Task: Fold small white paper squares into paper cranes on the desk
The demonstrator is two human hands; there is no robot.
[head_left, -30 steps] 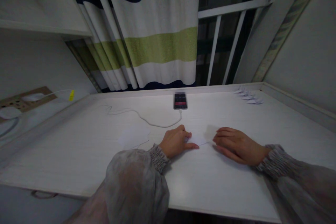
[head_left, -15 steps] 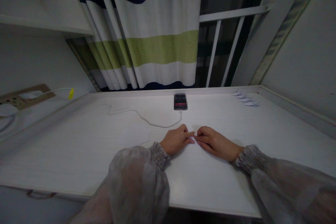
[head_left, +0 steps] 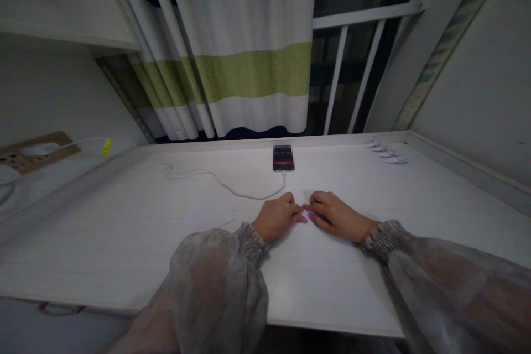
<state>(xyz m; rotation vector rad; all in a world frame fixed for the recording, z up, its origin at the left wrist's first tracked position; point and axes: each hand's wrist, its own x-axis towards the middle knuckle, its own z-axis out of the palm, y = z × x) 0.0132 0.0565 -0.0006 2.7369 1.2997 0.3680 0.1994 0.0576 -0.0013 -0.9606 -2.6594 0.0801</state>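
Near the middle of the white desk (head_left: 323, 276), both hands meet over a small white piece of paper (head_left: 306, 213), mostly covered by the fingers. From the left, my left hand (head_left: 277, 215) pinches its near edge, thumb and fingers closed. Opposite it, my right hand (head_left: 338, 215) is closed on the right side of the same paper, fingertips almost touching those of the left. How the paper is folded cannot be made out. Further left, white paper sheets (head_left: 209, 211) lie flat, hard to tell from the desktop.
A dark phone-like device (head_left: 283, 158) sits by the back edge, with a white cable (head_left: 219, 182) running left. Several small folded paper pieces (head_left: 388, 151) stand in a row at the back right. A power socket (head_left: 41, 152) is on the left wall; a striped curtain (head_left: 253, 66) hangs behind.
My right hand has shifted slightly up and left, and a little of the white paper shows between the fingers. The whole view has tilted slightly.
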